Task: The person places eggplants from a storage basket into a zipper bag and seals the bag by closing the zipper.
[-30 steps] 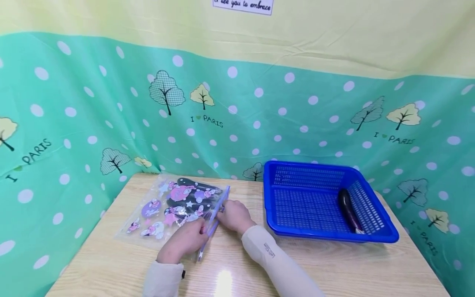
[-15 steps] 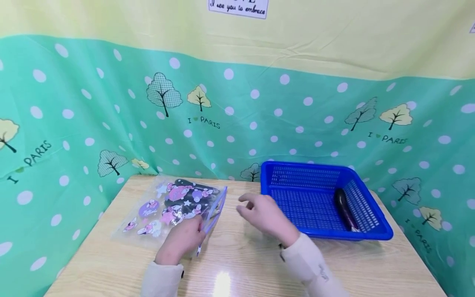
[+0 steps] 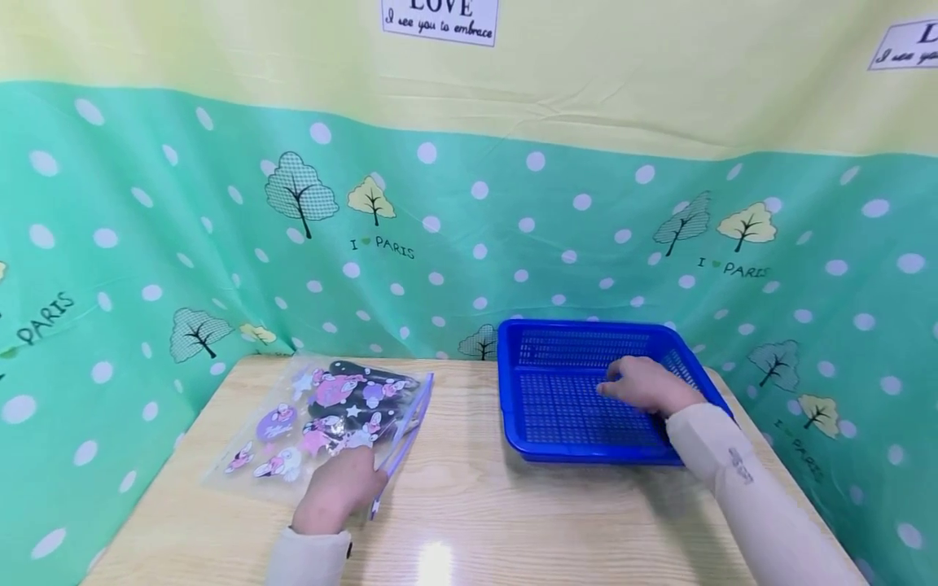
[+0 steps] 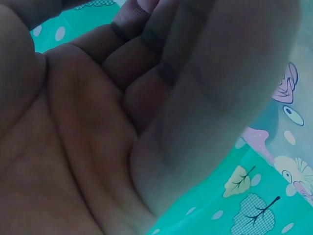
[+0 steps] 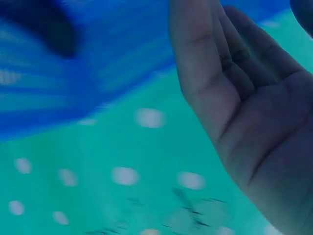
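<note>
A clear zip bag (image 3: 278, 423) with pink and purple cartoon prints lies on the table at the left. Long dark shapes that look like eggplants (image 3: 366, 395) show through its plastic. My left hand (image 3: 340, 488) grips the bag's zip edge near its front end, fingers curled; in the left wrist view the fingertips are mostly out of sight. Over the blue basket (image 3: 564, 452) hovers my right hand (image 3: 648, 386), holding nothing, its fingers loosely bent. An eggplant (image 5: 54, 29) shows as a dark blur in the right wrist view; hand and sleeve hide most of it from the head view.
The wooden table (image 3: 469, 521) ends against a green and yellow printed cloth (image 3: 469, 268) at the back and sides. The basket's raised perforated walls stand right of the bag, with a stretch of tabletop between them.
My right hand has let go of the bag's zip edge and moved right, over the basket. My left hand stays at the bag. The head view has turned slightly right.
</note>
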{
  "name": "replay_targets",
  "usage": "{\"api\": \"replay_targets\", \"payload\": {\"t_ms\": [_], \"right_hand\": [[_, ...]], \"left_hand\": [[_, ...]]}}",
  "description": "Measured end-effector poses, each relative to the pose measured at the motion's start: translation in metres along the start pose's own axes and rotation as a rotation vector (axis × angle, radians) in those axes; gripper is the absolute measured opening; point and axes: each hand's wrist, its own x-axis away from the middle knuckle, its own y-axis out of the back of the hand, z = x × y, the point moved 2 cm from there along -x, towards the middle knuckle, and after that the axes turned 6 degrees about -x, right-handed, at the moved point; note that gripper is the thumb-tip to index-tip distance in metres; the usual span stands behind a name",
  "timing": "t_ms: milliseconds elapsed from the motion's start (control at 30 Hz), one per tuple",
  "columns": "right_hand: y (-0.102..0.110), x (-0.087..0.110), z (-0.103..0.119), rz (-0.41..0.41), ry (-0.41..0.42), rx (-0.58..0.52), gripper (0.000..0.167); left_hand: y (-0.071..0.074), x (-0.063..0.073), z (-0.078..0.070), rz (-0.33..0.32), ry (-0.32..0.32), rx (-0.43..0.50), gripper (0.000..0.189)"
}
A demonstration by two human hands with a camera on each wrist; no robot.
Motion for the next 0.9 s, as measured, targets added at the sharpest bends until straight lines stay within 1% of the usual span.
{"api": "replay_targets", "payload": {"t_ms": [100,167,200,267,333,467,567,633,700,733,800,867,900], "right_hand": [[-0.001,-0.017,-0.037,0.05,-0.116,-0.013,0.036],[-0.001,-0.025,-0.056,0.066,-0.168,0.013,0.024],[-0.002,-0.028,-0.065,0.071,-0.186,0.026,0.02],[-0.001,-0.034,-0.077,0.081,-0.216,0.041,0.02],[0.001,-0.037,-0.085,0.096,-0.241,0.052,0.02],[0.003,-0.041,-0.092,0.125,-0.3,0.108,0.025],[0.0,-0.038,-0.091,0.129,-0.367,0.105,0.034],[-0.006,-0.035,-0.091,0.126,-0.41,0.045,0.04],[-0.012,-0.033,-0.089,0.119,-0.455,0.003,0.044],[-0.015,-0.032,-0.088,0.12,-0.465,-0.004,0.045],[-0.02,-0.032,-0.086,0.125,-0.467,-0.009,0.045],[-0.02,-0.033,-0.083,0.141,-0.433,0.035,0.049],[-0.02,-0.034,-0.082,0.159,-0.401,0.062,0.055]], "left_hand": [[0.0,0.002,0.001,0.006,0.013,0.013,0.02],[-0.002,0.004,0.001,0.019,0.02,0.055,0.02],[-0.004,0.005,0.002,0.026,0.024,0.087,0.02],[-0.007,0.006,0.002,0.039,0.033,0.139,0.02],[-0.009,0.006,0.001,0.052,0.035,0.164,0.02],[-0.013,0.004,0.002,0.069,0.038,0.162,0.018],[-0.014,0.003,0.003,0.076,0.031,0.169,0.016],[-0.014,0.002,0.004,0.078,0.018,0.175,0.014],[-0.015,0.002,0.004,0.078,0.002,0.172,0.012],[-0.015,0.002,0.004,0.078,-0.006,0.171,0.013],[-0.015,0.001,0.004,0.073,-0.016,0.163,0.013],[-0.015,0.001,0.004,0.064,-0.025,0.154,0.013],[-0.015,0.0,0.004,0.06,-0.031,0.149,0.013]]}}
